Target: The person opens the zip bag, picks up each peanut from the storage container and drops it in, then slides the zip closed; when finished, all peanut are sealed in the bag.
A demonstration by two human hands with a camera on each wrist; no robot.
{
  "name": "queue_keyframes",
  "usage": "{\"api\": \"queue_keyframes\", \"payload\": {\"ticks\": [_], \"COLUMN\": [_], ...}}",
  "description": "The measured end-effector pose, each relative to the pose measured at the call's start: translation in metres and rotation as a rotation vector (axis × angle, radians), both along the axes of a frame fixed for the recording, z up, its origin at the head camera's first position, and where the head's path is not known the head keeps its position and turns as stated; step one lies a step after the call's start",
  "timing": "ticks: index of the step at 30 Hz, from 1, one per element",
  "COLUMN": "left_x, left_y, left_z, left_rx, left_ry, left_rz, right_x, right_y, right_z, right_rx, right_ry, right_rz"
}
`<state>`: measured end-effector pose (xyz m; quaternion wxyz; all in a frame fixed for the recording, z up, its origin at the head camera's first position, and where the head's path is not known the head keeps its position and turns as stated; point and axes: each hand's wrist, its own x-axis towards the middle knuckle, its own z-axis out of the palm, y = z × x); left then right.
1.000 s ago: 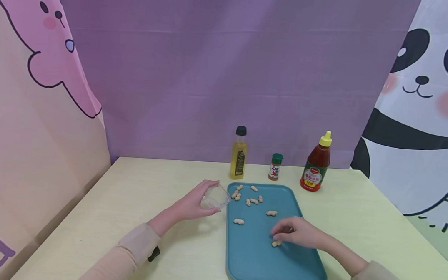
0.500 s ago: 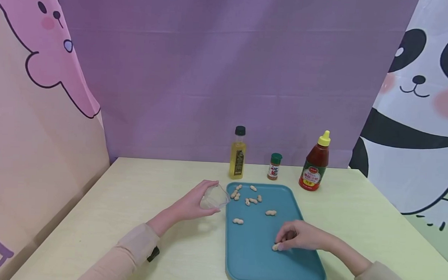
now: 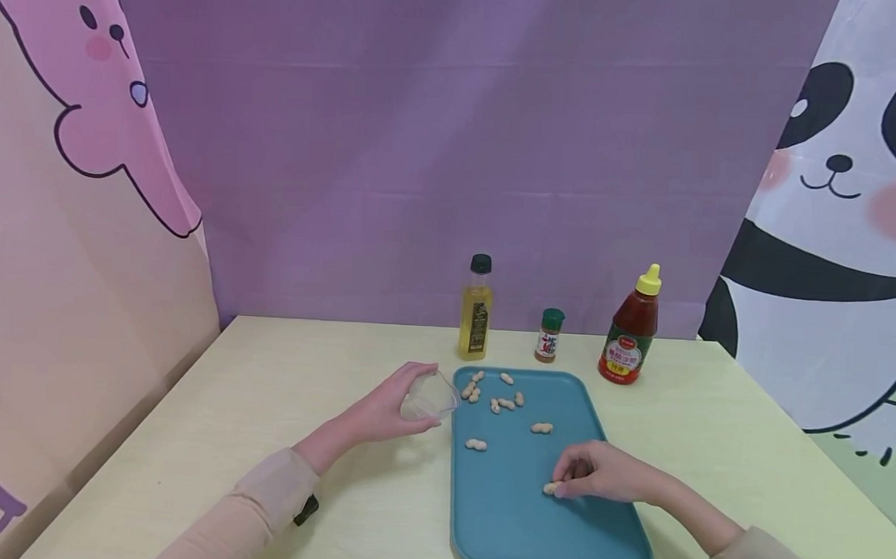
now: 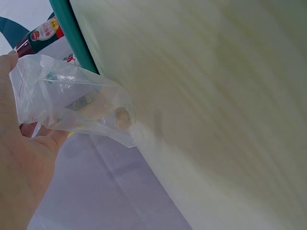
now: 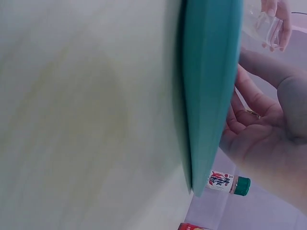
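Observation:
My left hand [image 3: 384, 406] holds a clear plastic bag [image 3: 429, 397] by its mouth, just left of the blue tray [image 3: 534, 538]. Through the bag's film in the left wrist view, one tan lump [image 4: 123, 118], probably a peanut, shows near the far end. Over the tray's right half, my right hand [image 3: 605, 472] pinches an unshelled peanut [image 3: 549, 489] between thumb and fingers, low at the tray's surface. Two single peanuts lie farther up: one near the left rim [image 3: 476, 444], another peanut [image 3: 542, 428] near mid-tray. In the right wrist view the tray's edge hides the fingertips.
Several more peanuts [image 3: 506, 404] lie scattered at the tray's far end. Behind the tray stand a bottle of yellow oil [image 3: 476, 318], a small green-capped spice jar [image 3: 549, 336] and a red sauce bottle [image 3: 629, 337] with a yellow tip. A purple cloth [image 3: 393, 160] hangs behind the table.
My right hand has shifted slightly right and down to the near peanut, and its thumb and fingers have come together on it. The left hand and bag have stayed put.

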<state>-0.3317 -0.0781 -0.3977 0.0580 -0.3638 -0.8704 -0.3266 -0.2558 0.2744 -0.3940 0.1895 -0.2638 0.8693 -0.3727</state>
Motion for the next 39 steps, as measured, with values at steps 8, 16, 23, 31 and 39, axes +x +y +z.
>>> {"api": "queue_keyframes", "payload": {"ticks": [8,16,23,31,39], "left_x": [0.001,0.001,0.001,0.001,0.0], "left_y": [-0.001,-0.001,-0.001,-0.002,-0.001], "left_z": [0.002,-0.001,-0.002,-0.002,-0.002], "left_rx": [-0.008,0.004,0.016,0.004,-0.009], "left_ry": [0.005,-0.004,0.008,-0.001,0.007], "left_rz": [-0.001,-0.003,-0.005,-0.01,-0.004], "right_x": [-0.004,-0.014,-0.023,-0.028,-0.038], "right_y": [-0.008,-0.02,-0.035,-0.062,-0.087], "right_z": [0.009,0.024,0.034,0.039,0.041], "right_rx": [-0.02,0.005,0.015,0.025,-0.03], "right_ry": [0.03,0.122,0.201,0.31,0.338], "right_rz": [0.016,0.01,-0.006,-0.09,-0.172]}}
